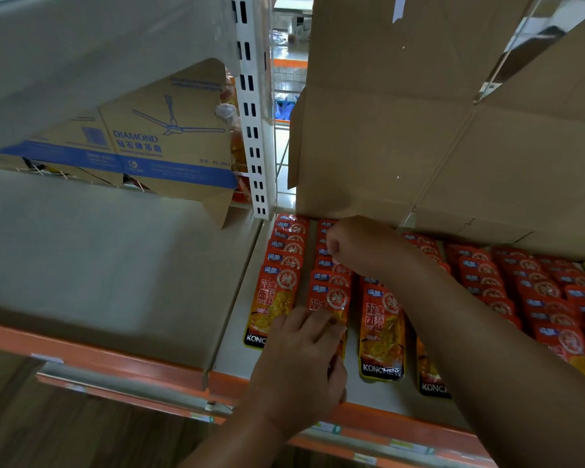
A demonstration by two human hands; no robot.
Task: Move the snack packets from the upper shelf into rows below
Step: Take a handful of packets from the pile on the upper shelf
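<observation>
Down at the lower middle of the frame, I saw the left hand [304, 352] pressing straight fingers on the front snack packet [328, 300] of the 2nd row on the lower shelf [232, 352]. Farther back along that row, the right hand [358, 244] was curled under the cardboard box [385, 130]. I could not tell whether it held anything.
</observation>
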